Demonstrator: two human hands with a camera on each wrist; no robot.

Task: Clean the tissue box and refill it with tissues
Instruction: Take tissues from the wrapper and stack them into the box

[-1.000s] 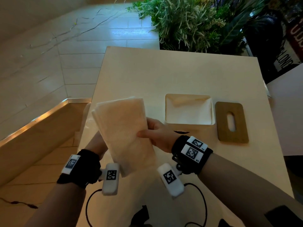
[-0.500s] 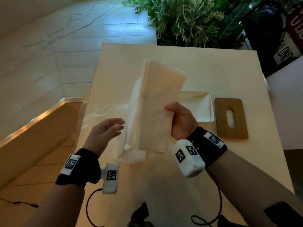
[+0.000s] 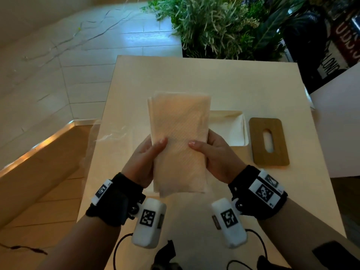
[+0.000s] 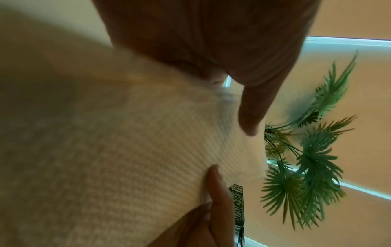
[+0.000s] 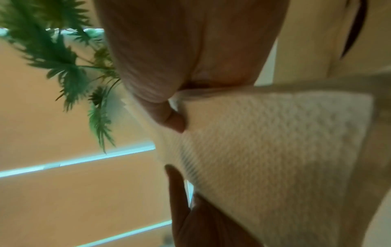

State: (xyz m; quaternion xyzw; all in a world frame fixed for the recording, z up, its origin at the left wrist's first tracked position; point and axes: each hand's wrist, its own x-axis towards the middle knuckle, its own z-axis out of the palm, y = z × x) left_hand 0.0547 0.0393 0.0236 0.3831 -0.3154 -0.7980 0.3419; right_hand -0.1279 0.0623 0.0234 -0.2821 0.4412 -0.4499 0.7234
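Observation:
Both hands hold a stack of cream embossed tissues (image 3: 179, 137) upright above the table. My left hand (image 3: 150, 152) grips its left edge, thumb on the front. On the right edge my right hand (image 3: 207, 151) grips the same way. The left wrist view shows the stack (image 4: 127, 150) pinched between thumb (image 4: 251, 113) and fingers (image 4: 215, 183). In the right wrist view the stack (image 5: 264, 142) sits between thumb (image 5: 171, 120) and fingers (image 5: 175, 180). The open white tissue box (image 3: 233, 131) lies behind the stack, partly hidden. Its wooden slotted lid (image 3: 268, 141) lies flat to the right.
A clear plastic wrapper (image 3: 111, 137) lies at the table's left edge. The pale table (image 3: 214, 78) ends at a bank of green plants (image 3: 224, 26) at the back. A white surface (image 3: 339, 123) stands to the right. Tiled floor and a wooden ledge lie to the left.
The right hand drew the tissue stack out of the clear wrapper and brought it to the middle. The left hand, open half a second ago, now grips the stack's left edge.

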